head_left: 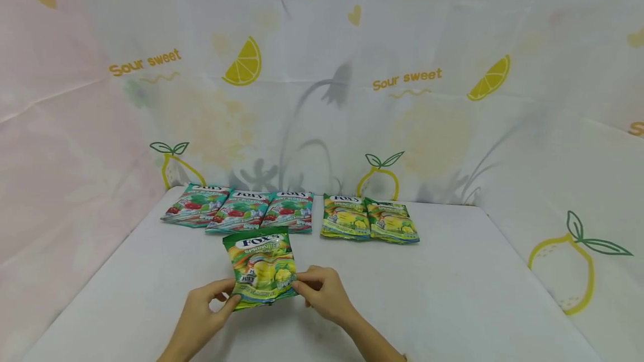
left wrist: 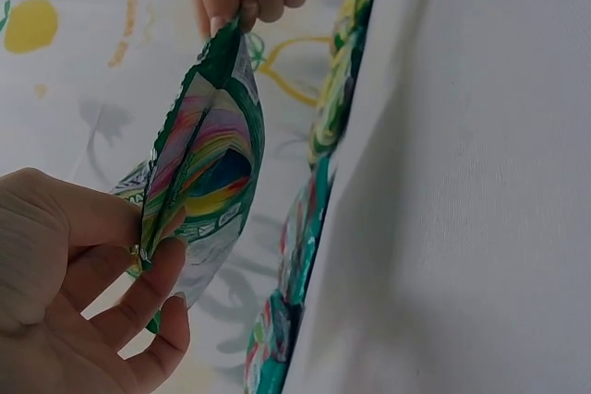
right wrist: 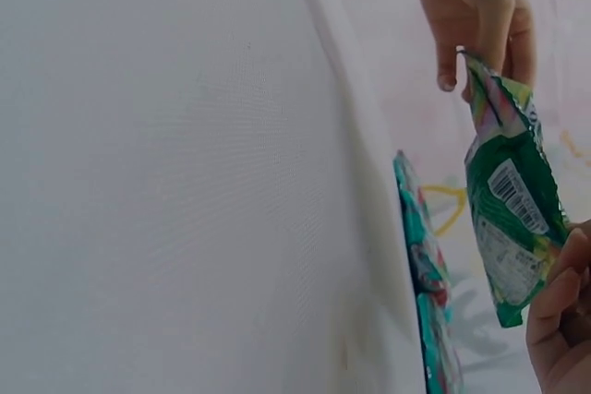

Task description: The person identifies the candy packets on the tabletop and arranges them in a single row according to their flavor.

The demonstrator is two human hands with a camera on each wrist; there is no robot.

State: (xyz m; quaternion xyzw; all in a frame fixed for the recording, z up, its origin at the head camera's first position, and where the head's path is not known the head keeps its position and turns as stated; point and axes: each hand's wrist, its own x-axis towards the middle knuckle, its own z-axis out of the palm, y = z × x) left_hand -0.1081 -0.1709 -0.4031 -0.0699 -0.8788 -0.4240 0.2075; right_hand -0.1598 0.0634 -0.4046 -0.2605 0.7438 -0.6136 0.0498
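Note:
A green and yellow Fox's Spring Tea candy bag (head_left: 263,266) is held up over the white table between two hands. My left hand (head_left: 205,309) pinches its lower left edge between thumb and fingers. At the lower right edge, my right hand (head_left: 326,294) pinches it the same way. The printed front faces the head camera, top tilted slightly left. In the left wrist view the back of the candy bag (left wrist: 208,159) shows a seam and coloured stripes. A barcode is visible on the candy bag (right wrist: 512,200) in the right wrist view.
Along the table's (head_left: 453,284) back edge lie three teal candy bags (head_left: 236,212) with red fruit prints, overlapping in a row at left. Two more green and yellow candy bags (head_left: 347,217) lie side by side right of them. A lemon-printed cloth (head_left: 312,116) hangs behind.

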